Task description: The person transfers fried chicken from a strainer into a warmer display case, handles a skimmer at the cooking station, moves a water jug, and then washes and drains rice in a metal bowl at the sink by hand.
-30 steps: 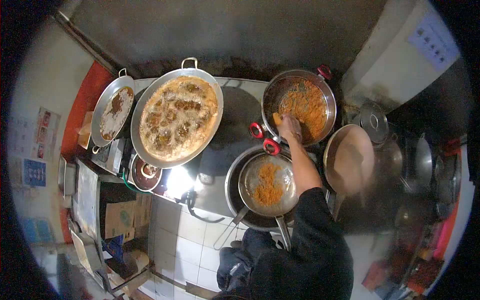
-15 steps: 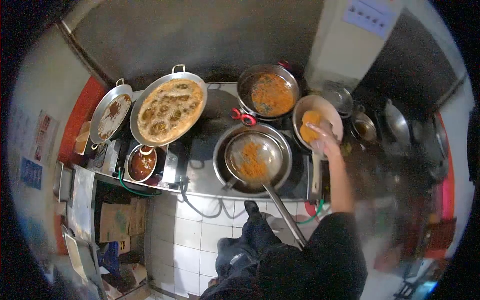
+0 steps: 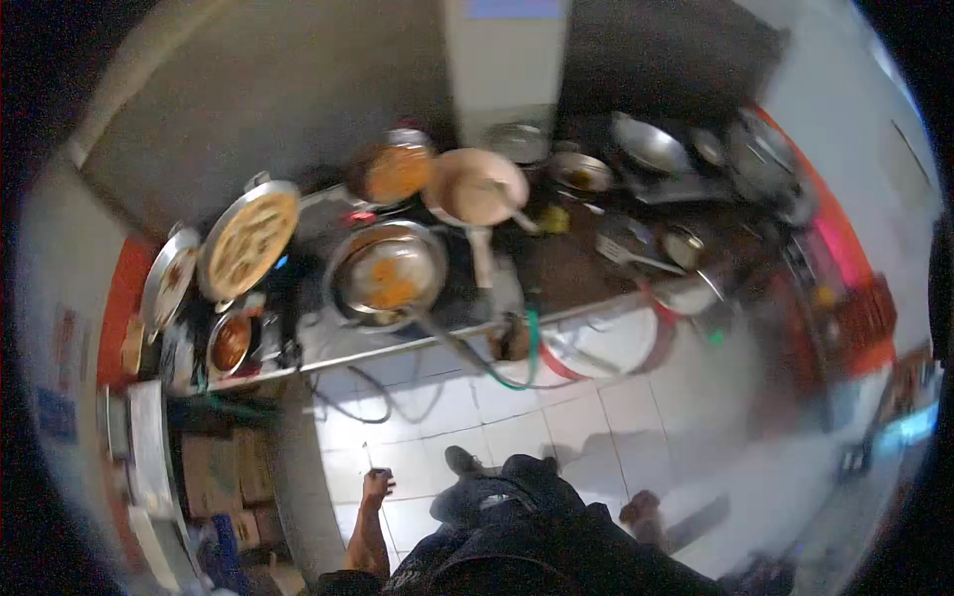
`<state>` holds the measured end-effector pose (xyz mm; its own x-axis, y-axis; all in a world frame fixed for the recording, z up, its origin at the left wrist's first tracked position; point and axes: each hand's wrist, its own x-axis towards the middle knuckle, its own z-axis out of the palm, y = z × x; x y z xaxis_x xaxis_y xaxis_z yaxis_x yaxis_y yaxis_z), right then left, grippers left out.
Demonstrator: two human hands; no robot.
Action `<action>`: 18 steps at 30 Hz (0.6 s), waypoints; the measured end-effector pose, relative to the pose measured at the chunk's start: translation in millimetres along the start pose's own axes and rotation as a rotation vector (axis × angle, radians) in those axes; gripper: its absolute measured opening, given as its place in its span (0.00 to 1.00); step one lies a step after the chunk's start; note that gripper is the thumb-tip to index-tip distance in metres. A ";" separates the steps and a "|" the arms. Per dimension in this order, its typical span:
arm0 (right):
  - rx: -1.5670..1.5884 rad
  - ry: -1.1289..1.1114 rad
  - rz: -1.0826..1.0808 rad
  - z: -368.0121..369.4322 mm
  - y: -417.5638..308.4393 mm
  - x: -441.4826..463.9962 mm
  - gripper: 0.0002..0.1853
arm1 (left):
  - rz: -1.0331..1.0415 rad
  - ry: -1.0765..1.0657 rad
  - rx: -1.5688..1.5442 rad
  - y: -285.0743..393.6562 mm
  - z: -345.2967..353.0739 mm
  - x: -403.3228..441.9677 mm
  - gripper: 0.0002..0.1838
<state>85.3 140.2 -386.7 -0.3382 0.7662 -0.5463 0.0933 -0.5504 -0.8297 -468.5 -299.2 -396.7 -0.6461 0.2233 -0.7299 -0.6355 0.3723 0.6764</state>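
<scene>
Tiles (image 3: pixel 467 422) below, we seem between steps, left hand (image 3: pixel 378 485) and right hand (image 3: pixel 641 510) low, grip unclear; next likely calls for the pan (image 3: pixel 419 263).

Black short-sleeved top (image 3: pixel 497 578), dark trousers (image 3: pixel 462 507), bare hands (image 3: pixel 377 485); the blurred shoe (image 3: pixel 461 460) seems dark too.
</scene>
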 end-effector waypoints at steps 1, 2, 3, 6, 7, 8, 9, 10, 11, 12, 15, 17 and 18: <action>0.135 0.074 0.038 -26.5 24.7 -37.0 0.03 | -0.094 -0.075 0.087 -10.2 17.0 0.5 0.16; 0.260 0.143 0.062 -49.5 50.0 -73.9 0.04 | -0.154 -0.193 0.139 -19.9 32.7 -1.9 0.16; 0.399 0.198 0.072 -71.7 76.9 -108.7 0.05 | -0.223 -0.316 0.203 -28.1 53.2 -8.8 0.16; 0.911 0.183 0.067 -139.7 168.6 -191.0 0.08 | -0.239 -0.483 0.574 -46.5 153.9 -34.7 0.16; 1.010 0.134 0.031 -163.6 194.6 -211.8 0.08 | -0.198 -0.567 0.711 -54.3 202.0 -47.4 0.16; 0.661 0.270 -0.138 -170.5 173.3 -214.8 0.06 | -0.024 -0.706 0.796 -68.7 241.5 -50.3 0.12; 0.182 0.483 -0.229 -175.5 151.3 -218.4 0.03 | 0.199 -0.906 1.165 -84.2 296.3 -38.2 0.14; -0.203 0.724 -0.246 -178.4 127.2 -222.8 0.02 | 0.611 -1.046 1.620 -84.5 359.6 -51.6 0.15; 0.578 0.728 -0.066 -206.1 154.5 -203.4 0.03 | 1.027 -1.102 1.865 -91.2 413.5 -59.8 0.17; 0.722 0.865 0.118 -241.8 174.9 -177.5 0.09 | 0.531 -0.568 1.438 -117.4 450.9 -54.2 0.21; 1.169 0.780 -0.123 -319.6 55.1 -144.0 0.10 | 0.488 -0.905 1.506 -99.8 636.0 -111.9 0.21; 1.106 0.735 -0.287 -389.1 28.6 -129.1 0.13 | 0.280 -1.172 1.211 -103.2 743.2 -148.4 0.20; 1.071 0.827 -0.269 -423.5 7.2 -123.3 0.13 | 0.276 -1.227 1.239 -112.1 797.7 -158.2 0.20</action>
<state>524.2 182.2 -373.8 0.4538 0.6534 -0.6059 -0.7726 -0.0503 -0.6329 42.3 342.3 -435.8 0.3614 0.6607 -0.6579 0.4681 0.4817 0.7409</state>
